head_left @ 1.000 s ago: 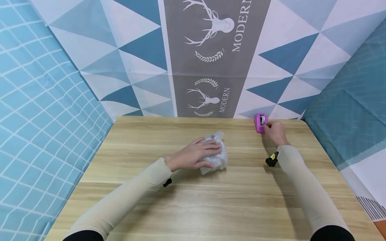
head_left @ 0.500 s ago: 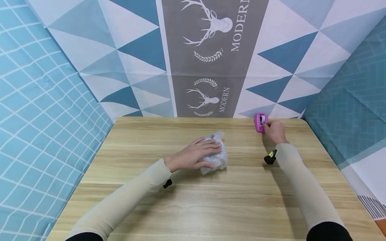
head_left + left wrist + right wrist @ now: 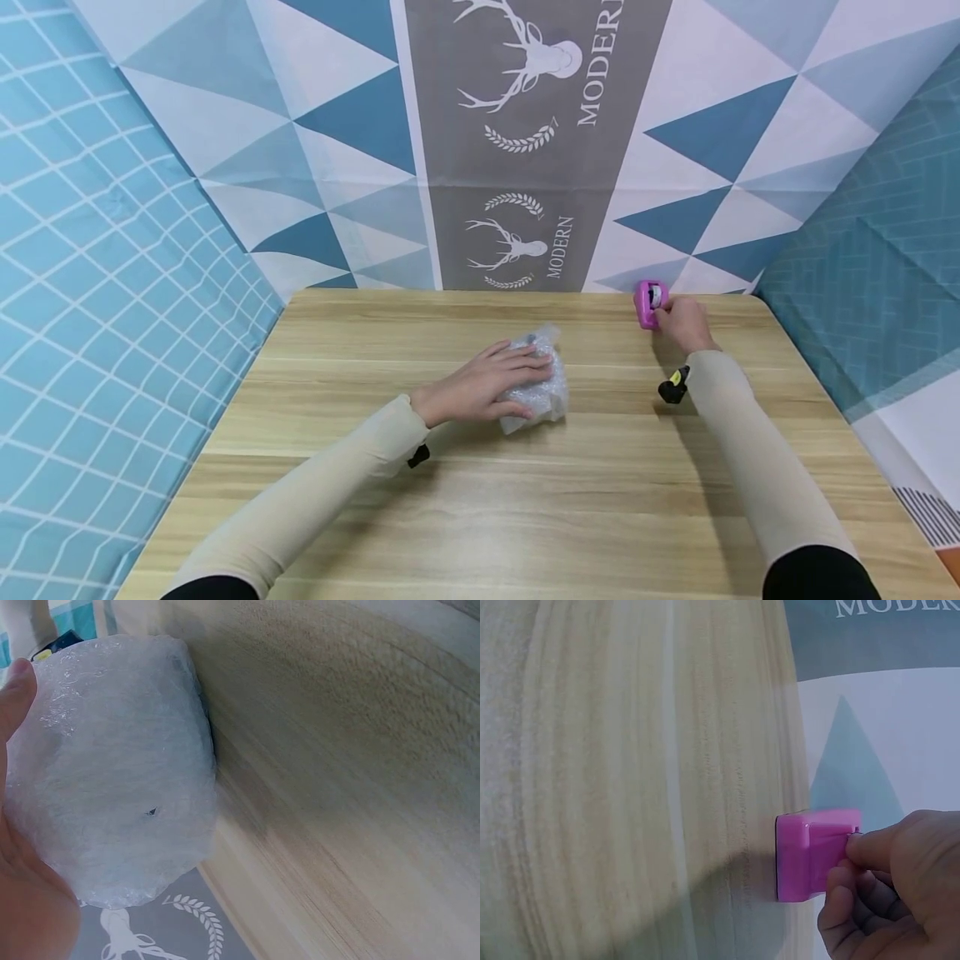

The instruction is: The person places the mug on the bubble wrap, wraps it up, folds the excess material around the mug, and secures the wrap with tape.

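A bundle in bubble wrap [image 3: 551, 387] lies near the middle of the wooden table. Over its left part rests my left hand [image 3: 480, 387], fingers spread and nearly straight. The left wrist view shows the bundle's pale layered wrap [image 3: 112, 772]; what it contains is hidden. At the table's back edge stands a pink tape dispenser [image 3: 644, 310] with a white roll in it. My right hand [image 3: 686, 327] is at its right side, and in the right wrist view thumb and forefinger [image 3: 874, 851] pinch at the end of the tape, against the pink dispenser body [image 3: 817, 851].
The wooden table [image 3: 495, 517] meets a patterned cloth wall [image 3: 360, 217] at the back. Blue checked cloth [image 3: 112, 317] hangs on the left and teal cloth [image 3: 877, 275] on the right. Each wrist carries a small black camera [image 3: 673, 386].
The right wrist and forearm have shifted very slightly, while the fingers stay at the tape dispenser. The left hand and the bubble-wrapped bundle have kept their places.
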Action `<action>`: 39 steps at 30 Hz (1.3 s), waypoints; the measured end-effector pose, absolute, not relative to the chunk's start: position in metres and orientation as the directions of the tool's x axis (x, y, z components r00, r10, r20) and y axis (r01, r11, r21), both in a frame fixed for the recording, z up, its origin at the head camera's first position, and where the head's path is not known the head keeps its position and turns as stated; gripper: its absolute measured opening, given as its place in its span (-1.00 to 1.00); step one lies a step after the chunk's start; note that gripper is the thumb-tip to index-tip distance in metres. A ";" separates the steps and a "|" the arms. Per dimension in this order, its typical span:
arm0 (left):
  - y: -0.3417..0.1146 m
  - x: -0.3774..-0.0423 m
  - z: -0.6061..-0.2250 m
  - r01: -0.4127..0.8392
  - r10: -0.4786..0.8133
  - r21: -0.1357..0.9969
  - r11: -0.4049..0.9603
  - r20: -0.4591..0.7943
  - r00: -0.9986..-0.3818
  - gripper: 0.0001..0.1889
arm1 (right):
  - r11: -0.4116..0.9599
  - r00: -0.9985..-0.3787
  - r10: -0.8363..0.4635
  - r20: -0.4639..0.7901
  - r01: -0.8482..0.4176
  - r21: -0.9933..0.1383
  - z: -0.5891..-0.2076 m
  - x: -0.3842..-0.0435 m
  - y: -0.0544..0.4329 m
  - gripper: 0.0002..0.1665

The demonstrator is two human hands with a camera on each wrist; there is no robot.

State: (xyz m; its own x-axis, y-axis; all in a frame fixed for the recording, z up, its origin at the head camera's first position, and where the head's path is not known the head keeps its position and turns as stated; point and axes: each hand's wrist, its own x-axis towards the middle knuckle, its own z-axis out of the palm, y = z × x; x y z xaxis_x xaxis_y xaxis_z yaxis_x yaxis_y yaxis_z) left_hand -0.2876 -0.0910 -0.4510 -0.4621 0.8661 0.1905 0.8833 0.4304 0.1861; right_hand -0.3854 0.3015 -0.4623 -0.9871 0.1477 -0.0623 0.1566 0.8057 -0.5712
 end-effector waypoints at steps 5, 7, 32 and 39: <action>-0.092 -0.288 -0.451 0.884 0.866 0.185 0.429 0.194 -0.460 -0.27 | 0.779 -0.983 0.161 -0.084 0.179 -0.600 -0.459 -0.387 0.301 -0.59; -0.092 -0.288 -0.451 0.886 0.867 0.181 0.427 0.197 -0.458 -0.28 | 0.777 -0.983 0.164 -0.080 0.179 -0.604 -0.459 -0.387 0.301 -0.61; -0.090 -0.289 -0.453 0.880 0.867 0.189 0.436 0.172 -0.467 -0.28 | 0.629 -0.929 0.304 -0.211 0.362 -0.687 -0.463 -0.390 0.307 -0.28; -0.091 -0.288 -0.453 0.876 0.863 0.198 0.439 0.178 -0.473 -0.28 | 0.580 -0.936 0.274 -0.221 0.344 -0.739 -0.462 -0.389 0.306 -0.31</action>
State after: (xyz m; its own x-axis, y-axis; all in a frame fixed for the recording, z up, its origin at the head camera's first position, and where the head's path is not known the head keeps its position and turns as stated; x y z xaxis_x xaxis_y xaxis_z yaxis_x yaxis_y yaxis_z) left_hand -0.2883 -0.0914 -0.4527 -0.4727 0.8631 0.1778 0.8763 0.4391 0.1983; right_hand -0.3887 0.3062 -0.4622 -0.9360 0.2742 -0.2209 0.3442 0.5797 -0.7386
